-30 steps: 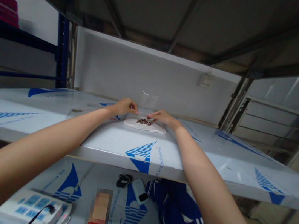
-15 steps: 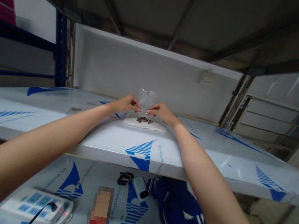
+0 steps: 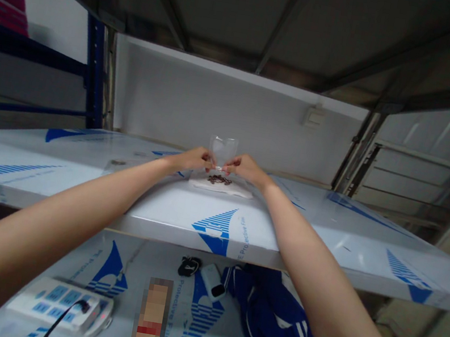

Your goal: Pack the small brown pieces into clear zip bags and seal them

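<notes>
A small clear plastic bag [image 3: 222,152] stands upright above the shelf, and both my hands pinch it near its lower middle. My left hand [image 3: 196,159] grips it from the left and my right hand [image 3: 246,168] from the right, with the fingertips almost meeting. Just below the hands, a small heap of dark brown pieces [image 3: 219,180] lies on a flat white pad [image 3: 221,188]. The bag's lowest part is hidden behind my fingers.
The shelf [image 3: 158,206] is a white metal board with blue-printed protective film, under a grey upper shelf. A white wall [image 3: 218,104] stands behind it. Below lie a white power strip [image 3: 59,305], a blue-and-white garment [image 3: 268,319], and a pixelated object [image 3: 151,315].
My hands have drawn closer together at the bag. The bag now stands straighter and is pinched more tightly between them.
</notes>
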`<action>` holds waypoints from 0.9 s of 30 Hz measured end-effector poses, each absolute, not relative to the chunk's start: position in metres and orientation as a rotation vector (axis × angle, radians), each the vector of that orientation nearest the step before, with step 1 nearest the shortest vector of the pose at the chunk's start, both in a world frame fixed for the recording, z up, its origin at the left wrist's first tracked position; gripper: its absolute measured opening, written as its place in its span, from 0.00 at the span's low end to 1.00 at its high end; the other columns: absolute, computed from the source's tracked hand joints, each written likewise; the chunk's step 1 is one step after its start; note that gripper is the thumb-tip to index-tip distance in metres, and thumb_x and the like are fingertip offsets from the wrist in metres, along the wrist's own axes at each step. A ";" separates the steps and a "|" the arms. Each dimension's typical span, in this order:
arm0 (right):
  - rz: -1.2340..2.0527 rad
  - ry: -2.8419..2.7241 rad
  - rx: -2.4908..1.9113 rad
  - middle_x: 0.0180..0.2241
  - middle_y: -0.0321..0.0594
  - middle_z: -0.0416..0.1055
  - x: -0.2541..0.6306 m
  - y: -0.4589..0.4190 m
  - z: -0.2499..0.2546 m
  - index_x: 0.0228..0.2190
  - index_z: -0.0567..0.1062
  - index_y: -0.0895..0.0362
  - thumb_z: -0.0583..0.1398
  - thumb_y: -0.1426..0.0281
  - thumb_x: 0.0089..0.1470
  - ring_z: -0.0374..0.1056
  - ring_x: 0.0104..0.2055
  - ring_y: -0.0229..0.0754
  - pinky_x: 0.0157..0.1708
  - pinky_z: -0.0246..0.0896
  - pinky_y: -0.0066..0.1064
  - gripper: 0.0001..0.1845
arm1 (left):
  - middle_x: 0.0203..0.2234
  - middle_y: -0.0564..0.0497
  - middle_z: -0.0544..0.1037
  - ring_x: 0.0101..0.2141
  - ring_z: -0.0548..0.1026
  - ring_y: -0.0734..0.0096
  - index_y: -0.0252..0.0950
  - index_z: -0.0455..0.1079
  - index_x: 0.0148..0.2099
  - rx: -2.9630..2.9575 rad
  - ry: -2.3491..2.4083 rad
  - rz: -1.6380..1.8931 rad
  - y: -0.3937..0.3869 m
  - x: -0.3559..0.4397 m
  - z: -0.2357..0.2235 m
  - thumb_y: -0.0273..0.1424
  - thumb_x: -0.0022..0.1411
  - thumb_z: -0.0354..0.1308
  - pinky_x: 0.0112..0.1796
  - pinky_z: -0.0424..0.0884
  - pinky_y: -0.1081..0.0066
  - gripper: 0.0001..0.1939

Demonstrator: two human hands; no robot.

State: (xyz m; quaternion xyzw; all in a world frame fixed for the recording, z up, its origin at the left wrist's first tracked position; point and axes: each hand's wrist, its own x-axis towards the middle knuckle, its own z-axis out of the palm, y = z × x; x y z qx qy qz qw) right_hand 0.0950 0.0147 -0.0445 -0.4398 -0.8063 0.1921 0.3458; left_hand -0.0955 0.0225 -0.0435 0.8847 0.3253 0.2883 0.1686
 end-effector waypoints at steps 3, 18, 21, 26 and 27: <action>0.538 -2.096 -1.136 0.23 0.41 0.71 0.093 0.008 -0.046 0.24 0.76 0.64 0.60 0.72 0.46 0.61 0.24 0.33 0.25 0.51 0.25 0.06 | 0.18 0.52 0.69 0.23 0.64 0.75 0.28 0.70 0.29 2.515 0.862 0.774 0.021 -0.096 -0.044 0.35 0.52 0.53 0.27 0.58 0.74 0.13; 0.730 -2.068 -1.110 0.19 0.33 0.63 0.095 0.011 -0.044 0.24 0.74 0.62 0.59 0.67 0.49 0.52 0.20 0.30 0.22 0.46 0.25 0.10 | 0.15 0.55 0.64 0.20 0.59 0.77 0.30 0.68 0.24 2.460 0.868 0.741 0.006 -0.096 -0.034 0.37 0.53 0.53 0.25 0.55 0.75 0.14; 0.835 -1.844 -1.222 0.27 0.38 0.70 0.097 0.010 -0.043 0.30 0.74 0.61 0.54 0.64 0.55 0.55 0.21 0.29 0.20 0.46 0.23 0.14 | 0.16 0.52 0.67 0.19 0.61 0.76 0.31 0.70 0.26 2.453 1.009 0.695 0.010 -0.102 -0.027 0.43 0.55 0.50 0.24 0.56 0.75 0.19; 0.764 -1.494 -1.466 0.37 0.42 0.73 0.109 0.011 -0.036 0.39 0.74 0.58 0.47 0.64 0.59 0.56 0.19 0.29 0.18 0.48 0.23 0.18 | 0.16 0.48 0.71 0.19 0.64 0.74 0.33 0.68 0.18 2.590 1.677 0.249 0.029 -0.140 -0.004 0.49 0.40 0.61 0.24 0.57 0.75 0.22; 0.694 -1.454 -1.516 0.38 0.43 0.74 0.114 0.013 -0.035 0.40 0.74 0.58 0.46 0.65 0.59 0.57 0.18 0.29 0.18 0.50 0.23 0.20 | 0.16 0.48 0.71 0.19 0.64 0.74 0.32 0.68 0.17 2.582 1.764 0.125 0.032 -0.149 0.000 0.48 0.35 0.64 0.24 0.57 0.75 0.22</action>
